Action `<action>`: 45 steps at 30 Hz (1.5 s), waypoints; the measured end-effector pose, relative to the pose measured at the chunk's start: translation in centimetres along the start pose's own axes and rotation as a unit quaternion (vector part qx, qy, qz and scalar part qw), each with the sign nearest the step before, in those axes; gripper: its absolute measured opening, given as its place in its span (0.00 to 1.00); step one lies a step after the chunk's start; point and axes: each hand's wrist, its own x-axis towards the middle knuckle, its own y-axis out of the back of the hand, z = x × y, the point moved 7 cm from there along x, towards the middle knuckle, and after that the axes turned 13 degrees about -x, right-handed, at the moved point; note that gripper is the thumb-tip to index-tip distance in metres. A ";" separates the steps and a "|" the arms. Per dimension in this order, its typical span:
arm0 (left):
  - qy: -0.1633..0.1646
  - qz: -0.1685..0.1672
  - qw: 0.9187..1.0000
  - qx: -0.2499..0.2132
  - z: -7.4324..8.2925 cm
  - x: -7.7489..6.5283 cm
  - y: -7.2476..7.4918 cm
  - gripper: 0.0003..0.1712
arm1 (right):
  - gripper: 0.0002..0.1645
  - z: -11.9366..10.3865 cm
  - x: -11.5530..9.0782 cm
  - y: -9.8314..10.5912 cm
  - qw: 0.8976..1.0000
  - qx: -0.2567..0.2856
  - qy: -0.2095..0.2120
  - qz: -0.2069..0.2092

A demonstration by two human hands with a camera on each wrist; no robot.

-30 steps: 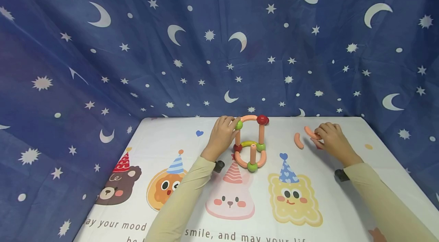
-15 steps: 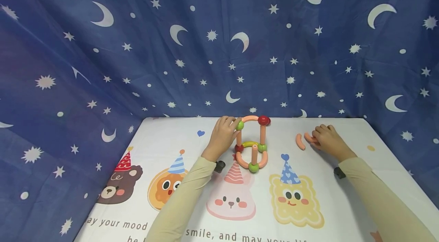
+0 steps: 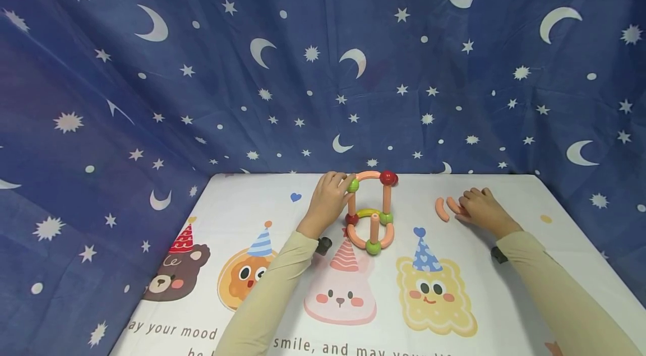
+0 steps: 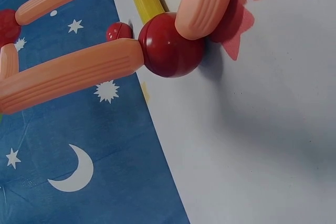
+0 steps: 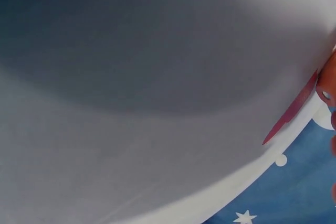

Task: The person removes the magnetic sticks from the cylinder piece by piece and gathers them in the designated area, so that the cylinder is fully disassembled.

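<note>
A toy frame of balls and sticks stands at the table's back. My left hand (image 3: pixel 327 203) holds the green ball (image 3: pixel 353 185) at its upper left corner. Red balls (image 4: pixel 173 45), peach sticks (image 4: pixel 73 72) and a yellow curved piece (image 4: pixel 147 1) show in the left wrist view; the hand does not. One upright stick (image 3: pixel 374 228) rises from the front green ball (image 3: pixel 373 247), its top end free. My right hand (image 3: pixel 483 212) pinches a curved peach stick (image 3: pixel 454 205) low over the table; its hollow end (image 5: pixel 326 90) peeks in at the right wrist view's edge.
Left of the right hand lies another curved peach stick (image 3: pixel 441 209). The white tablecloth (image 3: pixel 520 199) carries printed cartoon figures and lettering. A blue curtain (image 3: pixel 303 64) with moons and stars hangs close behind the toy frame and along the left and right sides.
My right hand has lowered slightly with its curved stick, which now sits closer to the other loose one. The left hand stays at the green ball, and the frame stands as before.
</note>
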 end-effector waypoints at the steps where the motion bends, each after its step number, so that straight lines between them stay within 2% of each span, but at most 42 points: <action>1: 0.001 -0.001 1.000 0.001 0.0 0.0 0.0 0.24 | 0.20 0.1 -0.1 -0.1 1.000 0.005 -0.004 -0.005; 8: 0.002 -0.007 1.000 0.000 0.1 0.0 -0.1 0.24 | 0.15 1.0 -0.8 -1.1 0.996 0.040 -0.023 -0.076; 19: 0.005 -0.009 1.000 -0.005 0.2 0.0 -0.1 0.26 | 0.11 0.3 -0.9 -0.8 0.995 0.053 -0.019 -0.083; 22: 0.008 -0.014 1.000 -0.004 0.1 0.1 -0.2 0.26 | 0.13 0.2 -0.7 -0.5 0.995 0.051 -0.023 -0.084; 26: 0.006 -0.014 1.000 -0.001 0.2 0.1 -0.1 0.26 | 0.15 0.5 0.2 0.8 0.997 0.044 -0.047 -0.036; 30: 0.006 -0.012 1.000 -0.002 0.2 0.0 0.0 0.26 | 0.17 0.3 1.6 3.1 0.996 0.046 -0.077 0.007; 35: 0.009 -0.007 1.000 -0.008 0.0 -0.1 0.1 0.24 | 0.23 -1.9 4.2 6.9 0.993 0.072 -0.087 0.037; 41: -0.004 0.007 1.000 -0.005 0.1 -0.1 0.2 0.23 | 0.26 -5.9 7.2 11.3 0.987 0.100 -0.063 0.108; 45: -0.008 0.008 1.000 -0.002 0.2 -0.3 0.3 0.23 | 0.28 -8.1 8.8 13.1 0.983 0.115 -0.031 0.137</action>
